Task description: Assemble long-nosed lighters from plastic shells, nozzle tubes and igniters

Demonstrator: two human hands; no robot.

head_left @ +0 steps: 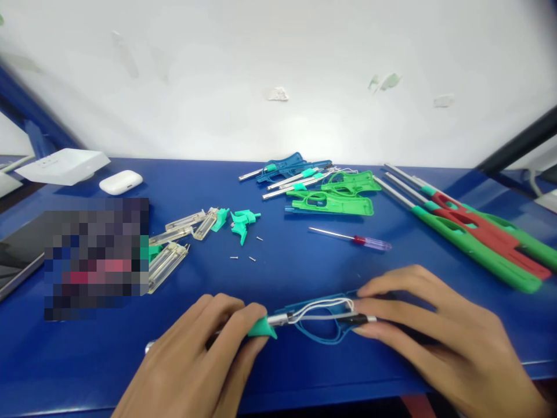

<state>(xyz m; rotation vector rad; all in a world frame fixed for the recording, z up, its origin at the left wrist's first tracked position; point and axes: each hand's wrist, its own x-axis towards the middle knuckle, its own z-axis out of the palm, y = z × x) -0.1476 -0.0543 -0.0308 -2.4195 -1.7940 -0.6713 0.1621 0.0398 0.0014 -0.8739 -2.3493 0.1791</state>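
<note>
— What have those hands got hold of?

— A blue lighter shell (319, 325) lying at the near edge of the blue table (278, 261). The left hand (204, 354) has its fingers pinched together on the teal collar (262, 329) and the metal tube (278, 319) running into the shell. The right hand (430, 325) presses its fingertips on the other end, clamped over the white wires (324, 307).

— Any brand or lettering?

— None I can read. The white box (65, 165) and white earbud case (120, 182) at far left look plain from here.

— And beyond the hands?

— A small screwdriver (352, 238) with a red and clear handle, well apart from them, then green shells (333, 203) and finished red and green lighters (470, 232) to the right.
</note>
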